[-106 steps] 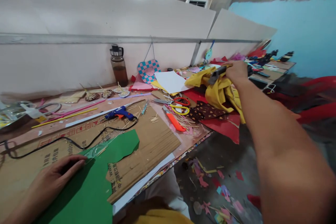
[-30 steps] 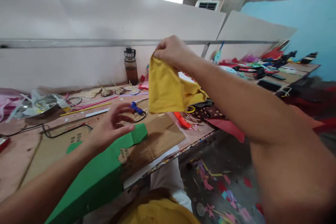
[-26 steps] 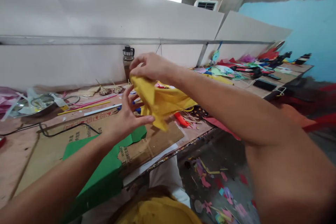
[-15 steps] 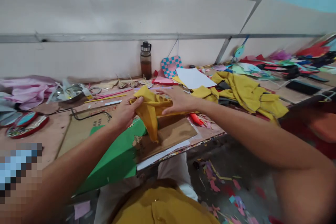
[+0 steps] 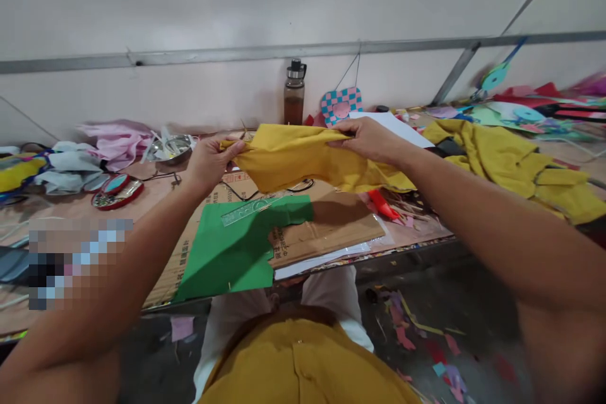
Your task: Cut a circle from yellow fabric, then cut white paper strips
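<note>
A creased yellow cloth (image 5: 291, 156) hangs spread sideways in midair.

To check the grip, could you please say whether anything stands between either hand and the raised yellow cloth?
Nothing visible does; the left hand and the right hand both hold the raised yellow cloth directly.

Yellow cloth (image 5: 293, 158); green sheet (image 5: 227, 259)

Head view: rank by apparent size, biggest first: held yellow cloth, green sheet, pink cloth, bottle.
1. held yellow cloth and green sheet: look about alike; the cloth's raised position makes ranking them unsure
2. pink cloth
3. bottle
</note>
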`<state>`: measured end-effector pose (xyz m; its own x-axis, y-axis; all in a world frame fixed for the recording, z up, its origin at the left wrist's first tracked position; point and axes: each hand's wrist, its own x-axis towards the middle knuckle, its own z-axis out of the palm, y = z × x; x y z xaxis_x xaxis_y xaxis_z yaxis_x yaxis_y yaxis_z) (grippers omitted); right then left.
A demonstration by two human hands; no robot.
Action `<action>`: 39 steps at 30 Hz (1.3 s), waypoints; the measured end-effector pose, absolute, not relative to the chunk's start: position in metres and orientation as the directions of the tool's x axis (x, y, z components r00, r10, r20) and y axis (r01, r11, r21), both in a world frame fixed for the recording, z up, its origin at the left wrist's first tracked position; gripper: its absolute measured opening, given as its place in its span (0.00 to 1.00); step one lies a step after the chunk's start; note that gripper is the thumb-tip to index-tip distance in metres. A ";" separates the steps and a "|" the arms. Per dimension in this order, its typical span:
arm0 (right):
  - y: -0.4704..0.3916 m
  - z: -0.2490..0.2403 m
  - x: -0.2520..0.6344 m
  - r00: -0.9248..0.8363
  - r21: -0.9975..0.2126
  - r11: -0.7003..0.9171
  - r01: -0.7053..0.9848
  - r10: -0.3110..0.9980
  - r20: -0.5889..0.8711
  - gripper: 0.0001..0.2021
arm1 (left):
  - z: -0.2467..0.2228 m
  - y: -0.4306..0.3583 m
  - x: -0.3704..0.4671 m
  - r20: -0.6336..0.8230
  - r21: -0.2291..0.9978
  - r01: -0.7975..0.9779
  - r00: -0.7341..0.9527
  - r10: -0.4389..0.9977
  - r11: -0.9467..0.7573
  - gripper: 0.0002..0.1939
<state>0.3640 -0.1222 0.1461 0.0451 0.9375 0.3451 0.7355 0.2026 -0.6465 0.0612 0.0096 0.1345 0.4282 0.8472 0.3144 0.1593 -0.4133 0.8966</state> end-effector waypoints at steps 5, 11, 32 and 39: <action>-0.119 0.138 0.352 0.143 -0.732 0.101 0.674 0.954 0.264 0.11 | 0.139 0.016 0.039 0.378 0.758 0.370 0.423 0.824 -0.538 0.05; -0.119 0.139 0.326 0.217 -0.717 0.216 0.662 0.861 0.460 0.20 | 0.133 0.011 0.031 0.311 0.925 0.107 0.333 0.890 -0.363 0.11; -0.197 0.053 0.286 -0.601 -0.494 0.515 0.701 0.799 -0.021 0.13 | 0.056 -0.044 -0.081 0.028 0.499 0.239 0.956 0.291 -0.833 0.13; -0.213 0.049 0.312 -0.429 -0.335 0.417 0.845 0.902 0.042 0.13 | 0.060 -0.035 -0.078 0.062 0.528 0.288 0.925 0.374 -0.799 0.17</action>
